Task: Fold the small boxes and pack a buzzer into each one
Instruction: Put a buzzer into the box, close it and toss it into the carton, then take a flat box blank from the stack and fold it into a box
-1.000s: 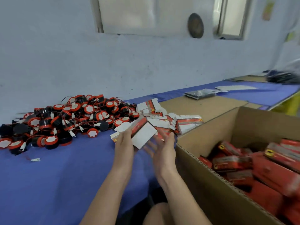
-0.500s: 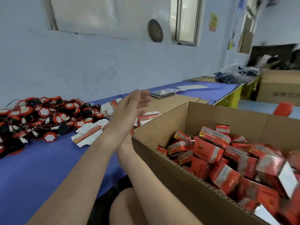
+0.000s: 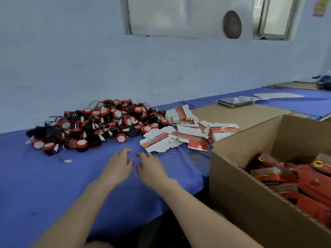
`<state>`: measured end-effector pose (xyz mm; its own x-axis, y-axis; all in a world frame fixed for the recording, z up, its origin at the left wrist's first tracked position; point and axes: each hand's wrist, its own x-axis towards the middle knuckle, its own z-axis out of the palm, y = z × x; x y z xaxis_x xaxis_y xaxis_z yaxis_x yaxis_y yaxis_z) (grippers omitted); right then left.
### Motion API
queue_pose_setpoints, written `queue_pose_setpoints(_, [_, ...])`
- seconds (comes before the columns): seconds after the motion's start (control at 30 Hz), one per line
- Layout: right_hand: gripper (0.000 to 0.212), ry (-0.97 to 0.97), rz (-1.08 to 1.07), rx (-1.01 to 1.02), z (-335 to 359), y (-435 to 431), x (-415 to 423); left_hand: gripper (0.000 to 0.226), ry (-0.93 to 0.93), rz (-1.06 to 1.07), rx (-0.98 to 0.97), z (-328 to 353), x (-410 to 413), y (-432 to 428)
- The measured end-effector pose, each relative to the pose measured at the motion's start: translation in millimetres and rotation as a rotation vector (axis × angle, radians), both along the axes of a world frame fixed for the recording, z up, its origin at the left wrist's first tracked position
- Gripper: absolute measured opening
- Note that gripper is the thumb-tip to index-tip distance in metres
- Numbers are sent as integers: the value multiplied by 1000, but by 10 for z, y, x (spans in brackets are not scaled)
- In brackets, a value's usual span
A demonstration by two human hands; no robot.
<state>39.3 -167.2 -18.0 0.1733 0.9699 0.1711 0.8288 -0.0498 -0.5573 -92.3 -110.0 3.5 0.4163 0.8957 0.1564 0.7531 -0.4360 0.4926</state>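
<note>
Both relaxed, holding nothing: left hand (image 3: pixel 119 164), right hand (image 3: pixel 150 163). The flat boxes (image 3: pixel 156 141) look light, thin, bendable; likely best pinched at an edge.

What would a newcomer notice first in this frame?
The big heap of red-and-black buzzers at the back left of the blue table draws the eye first. Right of it lies a scatter of flat boxes, and at the far right an open carton holds red packed boxes.
</note>
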Motion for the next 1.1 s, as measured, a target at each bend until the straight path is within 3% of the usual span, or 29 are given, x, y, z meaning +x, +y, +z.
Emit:
queue_pose_setpoints(0.13, [58, -195, 15, -81, -191, 290, -106, 49, 197, 142, 30, -249, -471, 282])
queue_pose_setpoints(0.27, [63, -292, -10, -286, -513, 389, -28, 54, 353, 220, 10, -671, -797, 318])
queue_pose_setpoints(1.1, [62, -320, -7, -322, -474, 347, -53, 51, 263, 191, 20, -751, -888, 264])
